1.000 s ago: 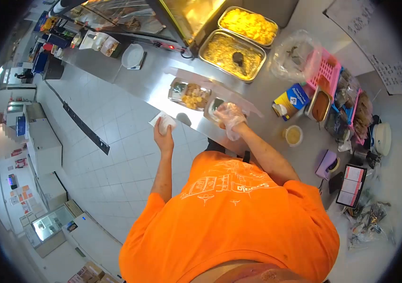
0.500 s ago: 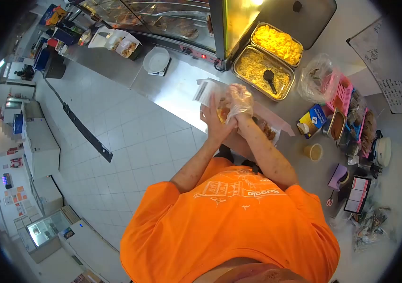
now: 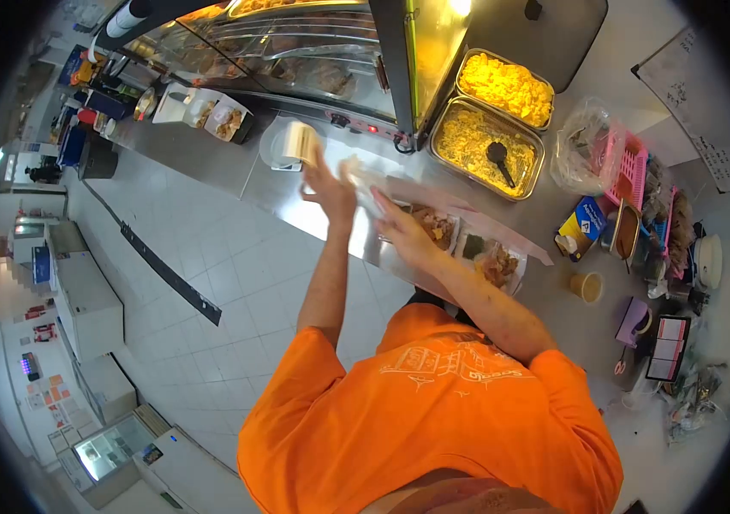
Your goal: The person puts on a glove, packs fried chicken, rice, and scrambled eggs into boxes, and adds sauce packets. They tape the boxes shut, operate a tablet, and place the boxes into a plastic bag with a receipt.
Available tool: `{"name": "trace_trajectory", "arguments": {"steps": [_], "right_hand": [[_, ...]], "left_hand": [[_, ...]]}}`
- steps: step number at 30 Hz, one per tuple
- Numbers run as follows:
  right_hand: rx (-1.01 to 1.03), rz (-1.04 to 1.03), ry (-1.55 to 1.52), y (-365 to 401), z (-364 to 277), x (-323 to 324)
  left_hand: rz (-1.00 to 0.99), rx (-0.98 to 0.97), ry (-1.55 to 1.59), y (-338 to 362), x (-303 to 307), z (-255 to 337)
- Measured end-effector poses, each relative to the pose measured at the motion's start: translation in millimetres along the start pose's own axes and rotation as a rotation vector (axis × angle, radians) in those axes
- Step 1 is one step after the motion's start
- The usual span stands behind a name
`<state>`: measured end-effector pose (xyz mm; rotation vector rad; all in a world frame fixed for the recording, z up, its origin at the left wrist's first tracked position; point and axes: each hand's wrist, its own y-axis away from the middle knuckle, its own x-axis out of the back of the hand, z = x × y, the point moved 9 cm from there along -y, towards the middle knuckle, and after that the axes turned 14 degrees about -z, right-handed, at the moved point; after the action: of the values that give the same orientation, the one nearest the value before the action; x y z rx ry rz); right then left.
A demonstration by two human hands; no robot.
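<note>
The left hand is closed on a pale pack over the bench; the right hand, blurred beside a food tray, nears crumpled plastic, its grip unclear

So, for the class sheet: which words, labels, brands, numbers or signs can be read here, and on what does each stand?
None can be read with certainty.
Orange shirt: white lettering, too blurred.
Whiteboard: handwriting, too small.
Blue-and-yellow box: printing, too small.
White-and-pink card: any print too small.
Wall papers at far left: too small.
</note>
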<state>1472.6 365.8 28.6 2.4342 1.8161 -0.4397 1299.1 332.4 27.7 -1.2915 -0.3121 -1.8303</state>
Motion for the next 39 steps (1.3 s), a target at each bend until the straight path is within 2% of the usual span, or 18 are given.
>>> {"name": "trace_trajectory", "arguments": {"steps": [6, 9, 11, 12, 14, 16, 17, 19, 20, 23, 26, 29, 30, 31, 32, 33, 36, 39], "right_hand": [[-0.200, 0.176, 0.121, 105, -36, 57], [-0.314, 0.491, 0.147, 201, -28, 108], [-0.305, 0.684, 0.169, 263, -36, 129], [-0.478, 0.759, 0.256, 300, -35, 145], [-0.831, 0.867, 0.414, 375, -31, 165], [-0.265, 1.290, 0.499, 437, -66, 188], [-0.344, 1.435, 0.649, 468, -81, 199], [-0.362, 1.689, 0.823, 537, -107, 229], [-0.299, 1.793, 0.839, 575, -105, 243], [-0.551, 1.939, 0.874, 682, -93, 274], [-0.632, 2.247, 0.999, 754, -94, 271], [-0.283, 1.952, 1.177, 744, -120, 310], [-0.247, 1.841, 1.142, 720, -140, 322], [-0.212, 1.730, 1.103, 693, -163, 331], [-0.312, 1.649, 1.102, 680, -173, 350], [-0.410, 1.565, 1.101, 672, -176, 377], [-0.469, 1.404, 1.315, 645, -197, 452], [-0.665, 1.183, 1.437, 617, -197, 525]], "left_hand": [[0.196, 0.293, -0.535, -140, -23, -199], [-0.125, 0.529, -0.150, -166, -32, -237], [-0.224, 0.599, -0.315, -184, -76, -285], [-0.287, 0.650, -0.265, -184, -85, -286], [-0.299, 0.678, -0.232, -183, -76, -271], [-0.154, 0.545, -0.178, -169, -39, -227], [-0.062, 0.438, -0.110, -162, -18, -209], [0.308, -0.265, 0.108, -122, 30, -134], [0.259, -0.256, 0.127, -101, 43, -100], [0.092, -0.249, 0.447, -13, 53, -5], [-0.211, -0.332, 0.796, 119, 2, 99], [-0.739, -0.537, 0.928, 285, -73, 212], [-0.983, -0.379, 0.895, 333, -98, 248], [-0.850, -0.688, 0.799, 366, -104, 292], [-1.092, -0.560, 0.781, 397, -131, 319], [-1.083, -0.633, 0.843, 419, -157, 342], [-0.800, -0.683, 0.286, 449, -213, 360], [-0.720, -0.641, 0.140, 448, -222, 363]]}}
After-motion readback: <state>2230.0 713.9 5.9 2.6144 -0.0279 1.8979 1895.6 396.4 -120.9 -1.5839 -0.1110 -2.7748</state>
